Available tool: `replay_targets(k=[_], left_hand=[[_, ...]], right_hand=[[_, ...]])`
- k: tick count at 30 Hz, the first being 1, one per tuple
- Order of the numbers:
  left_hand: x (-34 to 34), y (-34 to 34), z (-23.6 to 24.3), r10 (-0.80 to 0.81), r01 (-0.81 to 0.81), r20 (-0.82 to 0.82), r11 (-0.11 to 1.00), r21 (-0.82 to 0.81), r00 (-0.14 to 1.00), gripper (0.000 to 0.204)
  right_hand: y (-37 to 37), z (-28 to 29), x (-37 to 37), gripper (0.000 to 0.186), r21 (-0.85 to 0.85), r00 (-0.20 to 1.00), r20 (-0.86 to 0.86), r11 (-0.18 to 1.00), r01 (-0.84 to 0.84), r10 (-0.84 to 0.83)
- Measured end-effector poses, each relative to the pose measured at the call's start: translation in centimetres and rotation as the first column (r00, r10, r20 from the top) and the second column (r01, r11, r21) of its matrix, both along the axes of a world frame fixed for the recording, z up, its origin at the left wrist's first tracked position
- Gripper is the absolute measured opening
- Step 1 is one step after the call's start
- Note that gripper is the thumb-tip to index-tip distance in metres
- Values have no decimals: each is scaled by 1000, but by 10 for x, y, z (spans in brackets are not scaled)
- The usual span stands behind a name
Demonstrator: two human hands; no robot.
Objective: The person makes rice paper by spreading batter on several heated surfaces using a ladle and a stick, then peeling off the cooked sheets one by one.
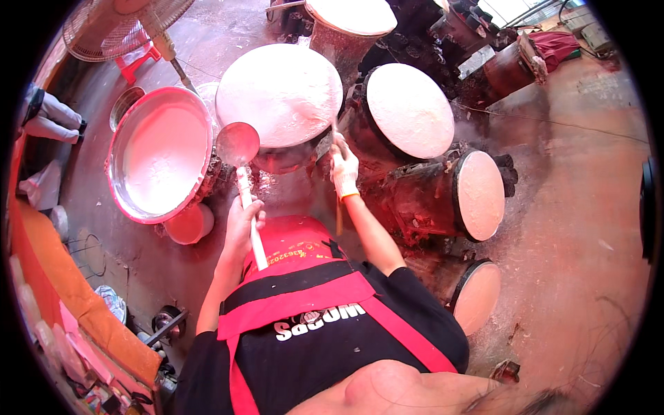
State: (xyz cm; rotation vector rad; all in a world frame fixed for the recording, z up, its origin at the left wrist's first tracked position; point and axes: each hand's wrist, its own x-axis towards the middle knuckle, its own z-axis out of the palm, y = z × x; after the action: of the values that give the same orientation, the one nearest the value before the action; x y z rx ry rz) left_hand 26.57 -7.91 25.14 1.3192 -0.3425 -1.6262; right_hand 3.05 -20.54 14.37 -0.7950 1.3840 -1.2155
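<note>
My left hand (247, 225) is bare and closed around the pale handle of a ladle (238, 144). The ladle's round bowl lies near the front left edge of a large round griddle (277, 86), which is coated with a white, batter-like layer. On my right hand (344, 168) is a white glove, its fingers wrapped round a thin stick-like tool (339, 218). The tool's upper end reaches the griddle's right rim, where its tip is blurred; the wooden lower end hangs below my hand. Left of the ladle stands a wide basin (162, 155) of white liquid.
More round, white-coated griddles stand on drum-like stoves: one to the right (409, 111), another (481, 196) nearer, a third (477, 297) beside my right side. A fan (117, 28) and a red stool (136, 63) are at the far left. A person's legs (55, 117) show at the left edge.
</note>
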Motion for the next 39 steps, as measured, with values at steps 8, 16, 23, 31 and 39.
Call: replay_targets(k=[8, 16, 23, 31, 39], left_hand=[[24, -3, -2, -117, 122, -116, 992, 31, 986, 10], [55, -73, -44, -218, 223, 90, 974, -48, 972, 10], [12, -141, -62, -263, 255, 319, 965, 68, 910, 14], [97, -125, 7, -309, 388, -700, 920, -50, 643, 19], [148, -79, 15, -146, 367, -563, 880, 301, 814, 11]], right_hand=[[-28, -16, 8, 34, -158, 1000, 11, 987, 2, 0], [66, 20, 13, 34, 142, 973, 123, 967, -211, 194], [96, -14, 85, 35, 208, 947, 301, 977, 51, -113], [63, 31, 67, 33, 205, 953, 294, 979, 8, -70], [108, 11, 104, 42, 134, 809, -479, 939, -317, 341]])
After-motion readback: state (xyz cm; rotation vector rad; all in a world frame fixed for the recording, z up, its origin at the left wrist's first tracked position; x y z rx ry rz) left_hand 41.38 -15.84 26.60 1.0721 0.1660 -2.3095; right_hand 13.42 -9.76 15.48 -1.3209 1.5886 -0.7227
